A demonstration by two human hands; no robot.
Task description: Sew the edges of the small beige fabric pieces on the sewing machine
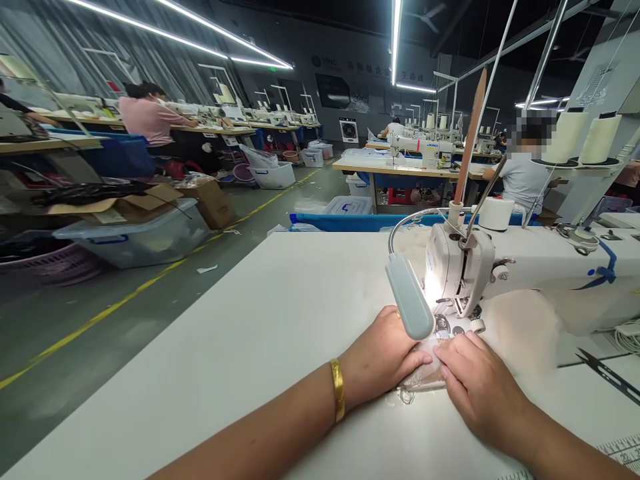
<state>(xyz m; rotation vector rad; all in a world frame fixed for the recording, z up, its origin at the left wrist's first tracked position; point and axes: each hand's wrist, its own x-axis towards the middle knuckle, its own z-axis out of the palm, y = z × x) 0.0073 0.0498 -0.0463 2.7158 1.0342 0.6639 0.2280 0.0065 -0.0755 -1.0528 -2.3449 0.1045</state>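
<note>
My left hand (385, 350), with a gold bracelet (337, 390) at the wrist, lies palm down left of the sewing machine's needle area. Its thumb stretches over a small piece of sheer, pale lace fabric (425, 379); the lamp hides most of its fingertips. My right hand (477, 373) is closed on the fabric's right side, fingers bent together close to the presser foot. The white sewing machine (530, 257) stands just beyond both hands. Its grey-green lamp head (410, 297) hangs over my left fingers and lights the sewing spot. Loose thread (406, 397) lies by the fabric's near edge.
Black thread snips (607, 375) lie at the right on the white table (240, 360). A ruler scale (620, 450) marks the near right edge. Thread cones (565, 137) stand behind the machine. Plastic bins (135, 230) line the aisle; people sit at other machines.
</note>
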